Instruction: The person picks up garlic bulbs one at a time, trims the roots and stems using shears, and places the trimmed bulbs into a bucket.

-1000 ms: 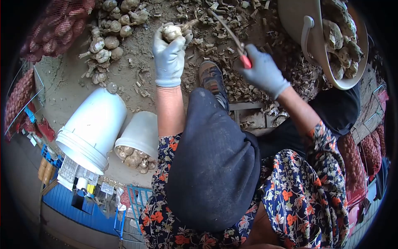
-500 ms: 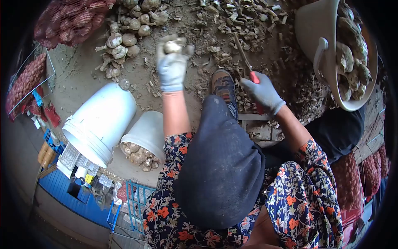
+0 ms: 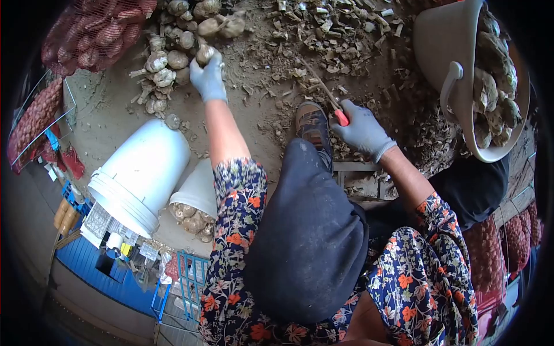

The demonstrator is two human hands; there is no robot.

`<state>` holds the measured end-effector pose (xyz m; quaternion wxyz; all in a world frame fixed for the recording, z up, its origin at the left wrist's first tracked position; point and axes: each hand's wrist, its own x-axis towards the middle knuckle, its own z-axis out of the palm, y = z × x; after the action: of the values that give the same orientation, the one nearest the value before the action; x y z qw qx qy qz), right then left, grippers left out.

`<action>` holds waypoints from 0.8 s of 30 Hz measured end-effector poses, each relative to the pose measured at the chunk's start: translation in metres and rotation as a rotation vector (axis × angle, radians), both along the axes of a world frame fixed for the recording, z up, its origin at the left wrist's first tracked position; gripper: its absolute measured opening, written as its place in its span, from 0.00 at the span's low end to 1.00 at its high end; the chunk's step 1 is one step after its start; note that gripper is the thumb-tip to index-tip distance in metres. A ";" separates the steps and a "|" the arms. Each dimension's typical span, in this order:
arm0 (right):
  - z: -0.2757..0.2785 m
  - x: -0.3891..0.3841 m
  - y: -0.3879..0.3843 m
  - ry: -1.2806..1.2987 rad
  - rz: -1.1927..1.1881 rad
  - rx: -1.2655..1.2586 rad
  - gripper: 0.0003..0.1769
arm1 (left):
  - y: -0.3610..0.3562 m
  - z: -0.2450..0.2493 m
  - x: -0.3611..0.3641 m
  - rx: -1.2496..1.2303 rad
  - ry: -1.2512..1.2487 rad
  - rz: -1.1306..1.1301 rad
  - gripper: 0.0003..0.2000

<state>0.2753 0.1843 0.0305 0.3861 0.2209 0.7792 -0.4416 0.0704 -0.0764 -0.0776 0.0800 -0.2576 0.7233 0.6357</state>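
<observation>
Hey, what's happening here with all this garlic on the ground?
A seated person in grey gloves is working over garlic. The left hand is stretched out to the pile of garlic on the dirt, closed on one bulb. The right hand holds a red-handled knife, blade pointing away over the scraps. A beige bucket at right and a tipped white bucket hold more bulbs.

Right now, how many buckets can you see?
3. The big white bucket lies at left; the small white bucket, holding bulbs, lies beside it; the beige bucket, full of bulbs, is at top right. More may be out of view.
</observation>
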 end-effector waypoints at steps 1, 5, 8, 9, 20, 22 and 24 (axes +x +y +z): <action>0.001 -0.004 0.001 0.020 0.056 -0.001 0.21 | -0.003 0.010 0.015 0.001 -0.007 0.002 0.22; -0.008 -0.009 -0.005 0.251 0.126 -0.056 0.17 | -0.005 0.055 0.064 0.172 0.067 -0.282 0.20; 0.007 -0.031 -0.012 0.203 0.163 -0.158 0.23 | 0.003 0.083 0.079 0.204 0.069 -0.428 0.21; 0.007 -0.036 -0.015 0.216 0.162 -0.163 0.23 | 0.007 0.088 0.081 0.131 0.107 -0.525 0.22; -0.020 0.006 -0.027 -0.051 -0.134 -0.168 0.22 | 0.015 0.101 0.080 -0.514 -0.035 -0.779 0.22; -0.007 0.015 -0.033 -0.159 -0.270 -0.293 0.24 | 0.024 0.094 0.074 -1.164 -0.402 -0.903 0.23; -0.026 0.033 -0.037 -0.198 -0.154 -0.276 0.26 | 0.026 0.054 0.069 -1.066 -0.425 -0.955 0.27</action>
<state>0.3079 0.1477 0.0048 0.4528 0.2672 0.6502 -0.5485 0.1392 -0.0507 -0.0237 0.3499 -0.0368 0.9355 0.0314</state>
